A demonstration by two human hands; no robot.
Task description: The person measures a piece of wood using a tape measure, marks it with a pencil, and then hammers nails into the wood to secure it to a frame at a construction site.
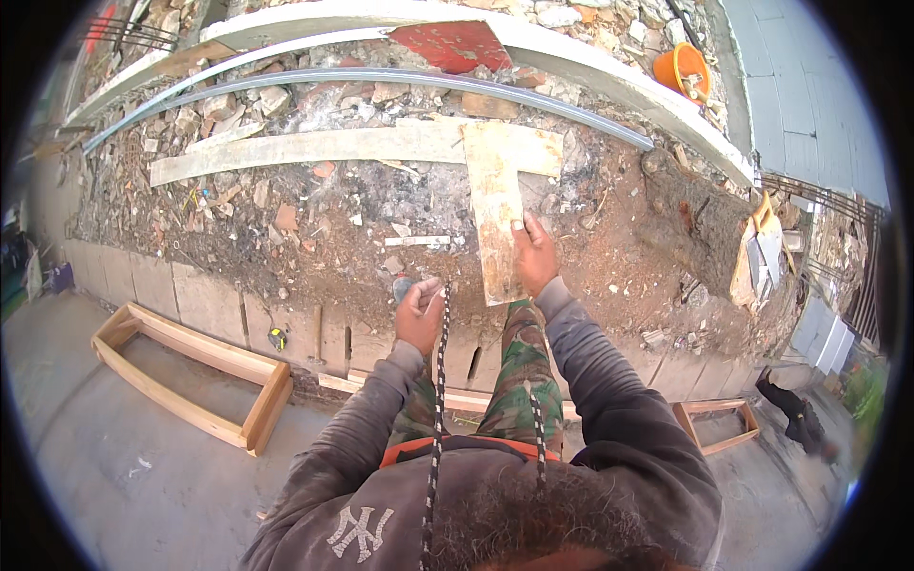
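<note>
My right hand (536, 255) is closed on the near end of a short, flat wooden board (493, 209), thumb on top and fingers along its right edge. White and brown stains cover this board, and its far end overlaps a long whitish plank (324, 147) lying across the rubble. My left hand (419, 314) is closed, its fingers curled together beside a small grey, rounded thing (404, 288); I cannot tell what that is or how firmly it is held. A black-and-white cord (439, 381) hangs down past this hand. A small pale strip (417, 241) lies on the soil beyond it.
A grey metal channel (381, 78), a red panel (455, 46) and an orange bucket (681, 71) lie beyond. A tree stump (700, 214) stands right. Wooden frames (190, 366) (719, 423) flank me on the pavement. A tape measure (277, 338) rests on the concrete edge.
</note>
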